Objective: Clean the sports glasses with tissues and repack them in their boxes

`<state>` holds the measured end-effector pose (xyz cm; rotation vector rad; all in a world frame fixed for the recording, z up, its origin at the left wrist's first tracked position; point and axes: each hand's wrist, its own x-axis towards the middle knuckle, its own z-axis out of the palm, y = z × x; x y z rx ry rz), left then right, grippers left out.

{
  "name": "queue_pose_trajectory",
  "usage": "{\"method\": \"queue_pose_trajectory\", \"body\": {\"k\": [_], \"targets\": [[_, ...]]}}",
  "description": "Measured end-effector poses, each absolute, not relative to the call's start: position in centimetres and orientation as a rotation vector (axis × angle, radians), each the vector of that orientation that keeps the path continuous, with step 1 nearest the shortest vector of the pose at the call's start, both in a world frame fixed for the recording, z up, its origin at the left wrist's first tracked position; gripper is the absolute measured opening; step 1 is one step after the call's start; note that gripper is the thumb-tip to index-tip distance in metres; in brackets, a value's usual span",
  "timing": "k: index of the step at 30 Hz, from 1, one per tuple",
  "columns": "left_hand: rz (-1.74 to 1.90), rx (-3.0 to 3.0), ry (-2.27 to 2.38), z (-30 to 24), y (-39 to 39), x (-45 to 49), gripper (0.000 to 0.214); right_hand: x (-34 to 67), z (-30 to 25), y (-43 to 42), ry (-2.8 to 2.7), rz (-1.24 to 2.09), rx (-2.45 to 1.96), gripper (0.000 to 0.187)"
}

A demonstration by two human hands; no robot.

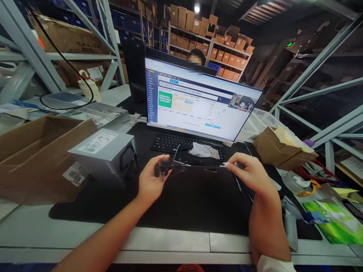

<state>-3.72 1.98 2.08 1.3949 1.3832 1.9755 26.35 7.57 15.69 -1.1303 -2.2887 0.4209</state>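
Observation:
My left hand (151, 179) is closed around a small black object (163, 169) at one end of a thin black cable or strap (195, 166). My right hand (249, 172) pinches the other end, where a small white tag (227, 164) shows. The cable is stretched level between both hands above the black desk mat (181, 204). Just behind it lie a flat dark slab (195, 156) and a crumpled white tissue (204, 150) on the black keyboard (176, 142). A grey product box (103, 153) stands close to my left hand.
A lit monitor (198, 100) stands behind the keyboard. An open cardboard box (39, 158) sits at the left, a torn brown carton (279, 149) and loose plastic bags (334, 219) at the right. Another person sits behind the monitor. Metal shelving frames both sides.

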Motion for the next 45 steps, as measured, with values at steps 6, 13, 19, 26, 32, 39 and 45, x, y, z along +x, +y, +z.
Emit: {"method": "queue_pose_trajectory", "body": {"k": [6,13,19,26,32,39,45], "targets": [[1.985,1.493,1.452,2.3,1.9,-3.9,0.034,26.3,15.6,7.6,-2.282,0.359,-1.191,0.014],[2.022,1.735,1.408,1.9,2.1,-4.2,0.034,25.6,15.5,7.1,-2.285,0.348,-1.245,0.020],[2.075,1.789,1.244,2.0,1.9,-4.2,0.032,24.6,14.7,7.6,-2.333,0.540,-1.281,0.022],[1.727,1.623,1.100,3.5,0.7,-4.1,0.030,24.5,14.0,9.4,-2.512,1.613,-0.845,0.032],[1.793,1.055,0.990,2.6,1.1,-3.3,0.047,19.2,9.8,8.9,-1.737,1.811,-0.864,0.034],[1.776,0.666,0.813,3.0,2.0,-2.9,0.050,15.8,7.5,7.6,-1.439,1.654,-0.765,0.024],[1.767,0.693,0.878,2.9,2.0,-2.6,0.050,18.6,10.2,6.7,-2.109,0.891,-0.827,0.021]]}}
